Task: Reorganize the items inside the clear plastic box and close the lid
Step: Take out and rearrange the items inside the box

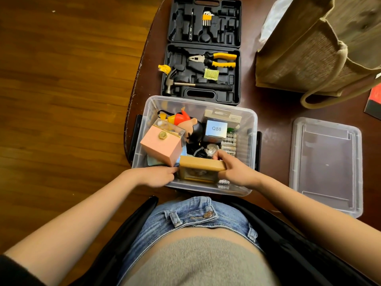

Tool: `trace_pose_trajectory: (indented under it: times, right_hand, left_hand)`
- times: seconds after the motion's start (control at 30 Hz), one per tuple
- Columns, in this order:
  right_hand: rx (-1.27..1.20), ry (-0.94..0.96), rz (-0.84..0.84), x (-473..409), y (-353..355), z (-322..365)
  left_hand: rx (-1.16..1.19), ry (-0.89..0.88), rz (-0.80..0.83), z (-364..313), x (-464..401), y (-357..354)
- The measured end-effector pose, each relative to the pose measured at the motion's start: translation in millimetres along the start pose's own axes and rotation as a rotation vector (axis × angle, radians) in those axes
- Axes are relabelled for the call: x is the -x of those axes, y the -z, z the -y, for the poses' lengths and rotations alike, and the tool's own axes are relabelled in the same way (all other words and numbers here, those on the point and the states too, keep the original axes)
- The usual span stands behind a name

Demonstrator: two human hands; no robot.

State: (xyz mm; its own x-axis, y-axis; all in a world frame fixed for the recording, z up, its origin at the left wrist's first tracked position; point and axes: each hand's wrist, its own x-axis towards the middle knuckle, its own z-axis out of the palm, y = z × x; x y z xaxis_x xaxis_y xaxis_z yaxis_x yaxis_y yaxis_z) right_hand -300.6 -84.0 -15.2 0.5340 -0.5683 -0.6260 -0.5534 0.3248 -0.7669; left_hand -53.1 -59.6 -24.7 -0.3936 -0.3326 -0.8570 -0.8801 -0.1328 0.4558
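Frame: tan framed picture [202, 165], long axis spanning both hands.
Right hand [237, 172]: grips its right end.
Left hand [158, 176]: fingertips touching left end; grip unclear.
Lid [326, 162]: on table, beyond right hand.

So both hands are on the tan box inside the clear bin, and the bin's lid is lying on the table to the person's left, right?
Not quite. The head view shows the lid lying on the table to the person's right, not left. The rest holds: the left hand and right hand are both on the tan box inside the clear bin.
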Motion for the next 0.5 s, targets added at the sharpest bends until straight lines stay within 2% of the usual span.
trace_pose_trajectory:
  times: [0.17, 0.33, 0.43, 0.5]
  right_hand:
    - [-0.035, 0.028, -0.031, 3.9, -3.8, -5.7]
    - [0.141, 0.071, 0.082, 5.1, -12.3, -5.4]
    - [0.162, -0.002, 0.159, 4.6, -4.8, 0.5]
    - [0.284, -0.085, 0.193, 4.1, 0.7, 6.4]
  left_hand:
    - [0.004, 0.021, -0.032, 1.9, 1.0, -3.1]
    - [0.007, 0.079, -0.094, 0.1, 1.6, -2.9]
    - [0.008, 0.082, -0.098, -3.0, 4.2, -3.1]
    - [0.026, 0.093, -0.091, -4.7, 5.9, -3.0]
